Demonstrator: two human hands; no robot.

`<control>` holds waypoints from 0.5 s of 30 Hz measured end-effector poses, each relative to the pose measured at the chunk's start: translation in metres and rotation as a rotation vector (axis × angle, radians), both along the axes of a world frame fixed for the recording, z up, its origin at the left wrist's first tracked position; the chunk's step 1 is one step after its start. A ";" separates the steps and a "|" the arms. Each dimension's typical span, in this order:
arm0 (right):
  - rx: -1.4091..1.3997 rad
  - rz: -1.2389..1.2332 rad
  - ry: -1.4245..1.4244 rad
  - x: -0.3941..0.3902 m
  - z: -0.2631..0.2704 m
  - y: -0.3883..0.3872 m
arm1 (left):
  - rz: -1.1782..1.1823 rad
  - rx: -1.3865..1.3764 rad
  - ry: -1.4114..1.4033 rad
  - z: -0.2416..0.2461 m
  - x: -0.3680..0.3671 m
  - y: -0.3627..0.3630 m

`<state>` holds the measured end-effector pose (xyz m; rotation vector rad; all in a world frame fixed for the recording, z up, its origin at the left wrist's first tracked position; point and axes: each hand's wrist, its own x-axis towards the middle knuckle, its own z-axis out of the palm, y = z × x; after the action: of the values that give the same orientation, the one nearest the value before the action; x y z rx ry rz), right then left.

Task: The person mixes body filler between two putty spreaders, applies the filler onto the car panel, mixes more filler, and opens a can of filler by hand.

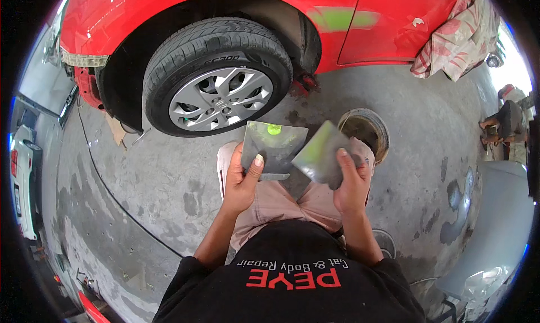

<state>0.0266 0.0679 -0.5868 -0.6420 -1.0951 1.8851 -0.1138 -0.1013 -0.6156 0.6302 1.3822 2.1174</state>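
My left hand (241, 188) grips a flat grey putty plate (280, 152), thumb on its face. A bright green dab of body filler (274, 129) sits near the plate's far edge, with a thin smear around it. Held in my right hand (352, 190) is a flat putty spreader (322, 154), tilted and slightly blurred, with green filler smeared across its face. The spreader is close to the plate's right side; whether they touch I cannot tell. Ahead is a red car's fender (291, 2) with a green filler patch (341, 18) running onto the door (392, 27).
The front wheel (221, 97) stands just beyond my hands. A round bucket (384, 133) is by my right knee. A patterned sheet (457, 44) hangs over the door. A cable (105, 183) crosses the floor at left; a silver body panel (493, 221) lies right. Another person (508, 120) is far right.
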 end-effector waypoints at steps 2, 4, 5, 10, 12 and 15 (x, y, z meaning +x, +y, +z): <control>-0.089 0.105 -0.069 -0.005 -0.007 -0.006 | 0.010 -0.080 0.182 0.003 0.005 0.004; -0.124 0.115 -0.056 -0.010 -0.008 -0.008 | 0.003 -0.086 0.191 0.010 0.009 0.007; -0.159 0.129 -0.044 -0.013 -0.008 -0.010 | 0.000 -0.094 0.200 0.012 0.010 0.009; -0.151 0.133 -0.058 -0.017 -0.004 -0.019 | -0.056 -0.195 0.393 0.011 0.009 0.011; -0.107 0.137 -0.085 -0.017 -0.006 -0.019 | -0.102 -0.276 0.413 0.012 0.009 0.010; 0.007 0.147 -0.119 -0.019 -0.009 -0.020 | -0.081 -0.320 0.468 0.014 0.008 0.009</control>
<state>0.0073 0.0483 -0.5962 -0.6938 -1.2541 1.9879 -0.1060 -0.0926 -0.6018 1.0691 1.8582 1.6912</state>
